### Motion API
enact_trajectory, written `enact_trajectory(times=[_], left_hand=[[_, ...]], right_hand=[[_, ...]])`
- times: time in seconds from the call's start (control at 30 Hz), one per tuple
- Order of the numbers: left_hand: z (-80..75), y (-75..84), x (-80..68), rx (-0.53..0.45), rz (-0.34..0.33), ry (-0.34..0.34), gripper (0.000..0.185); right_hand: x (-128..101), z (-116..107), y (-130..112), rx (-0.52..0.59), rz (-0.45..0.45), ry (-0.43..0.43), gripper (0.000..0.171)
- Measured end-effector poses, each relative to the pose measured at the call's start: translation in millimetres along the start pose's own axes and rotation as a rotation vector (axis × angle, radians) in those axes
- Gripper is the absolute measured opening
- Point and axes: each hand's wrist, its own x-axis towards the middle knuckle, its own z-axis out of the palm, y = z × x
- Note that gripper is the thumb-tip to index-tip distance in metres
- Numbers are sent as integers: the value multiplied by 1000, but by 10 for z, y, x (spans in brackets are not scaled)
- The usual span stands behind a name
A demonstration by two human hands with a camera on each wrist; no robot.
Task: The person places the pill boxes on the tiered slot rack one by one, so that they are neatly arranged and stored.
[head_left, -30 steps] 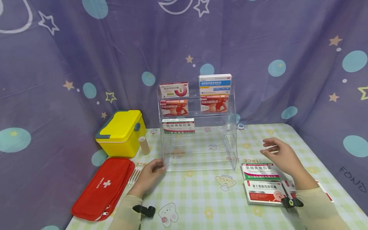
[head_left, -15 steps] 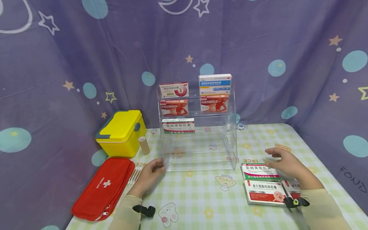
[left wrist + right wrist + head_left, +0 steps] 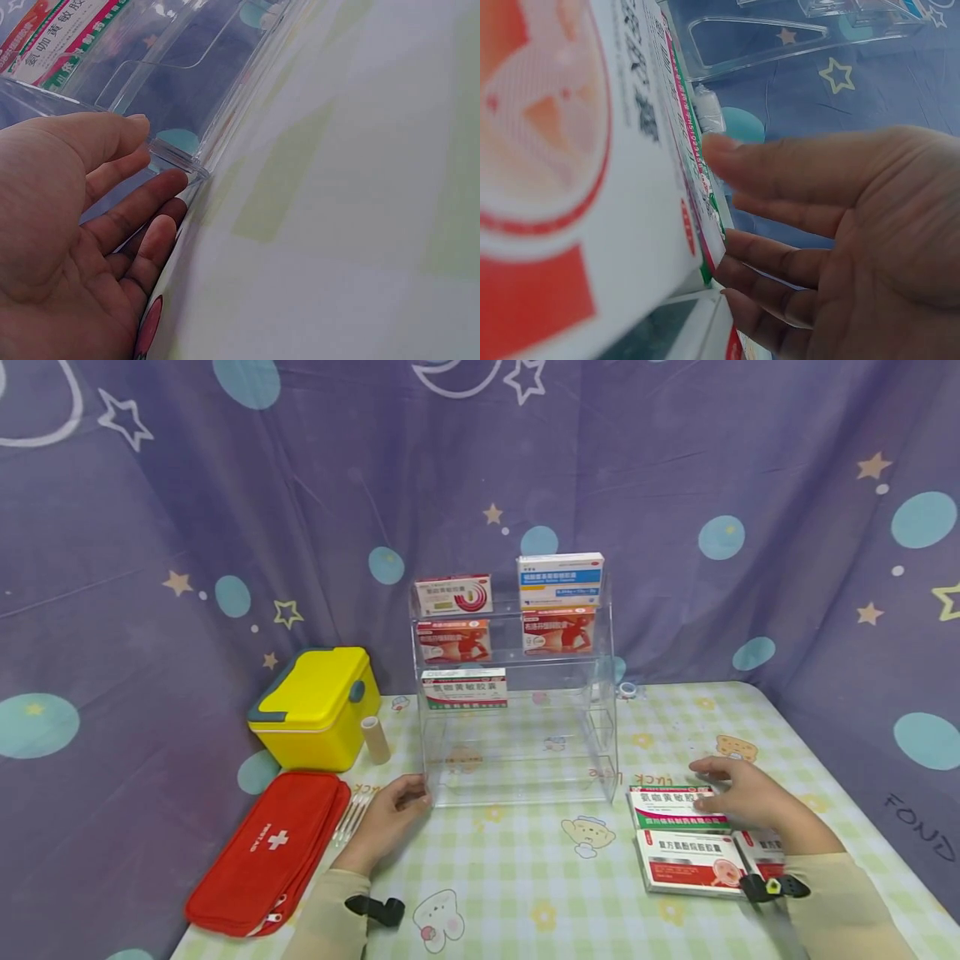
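**Reaching for the next medicine box**

The clear acrylic shelf (image 3: pixel 516 693) is standing mid-table, its lower tiers partly unfilled. The left hand (image 3: pixel 390 817) is bracing its front corner, fingers relaxed. The right hand (image 3: pixel 738 793) — fingers apart, gripping nothing — is settling onto the green-striped box (image 3: pixel 675 807) lying right of the shelf. Next, I judge, comes a firm pinch and lift.

Both hands (image 3: pixel 390 817) low, fingers relaxed.

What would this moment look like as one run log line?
left hand: open, touching clear rack corner | right hand: open, fingers on green-striped medicine box | red-printed box: lying beside
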Motion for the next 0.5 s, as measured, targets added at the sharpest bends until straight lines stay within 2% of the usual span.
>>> enact_trajectory(times=[0.23,0.5], left_hand=[[-3,-8,-3,0,12,-1,40],[-11,1,-7,-26,10,-5,39]], right_hand=[[5,8,34,10,29,-17,63],[16,19,46,-26,44,-26,57]])
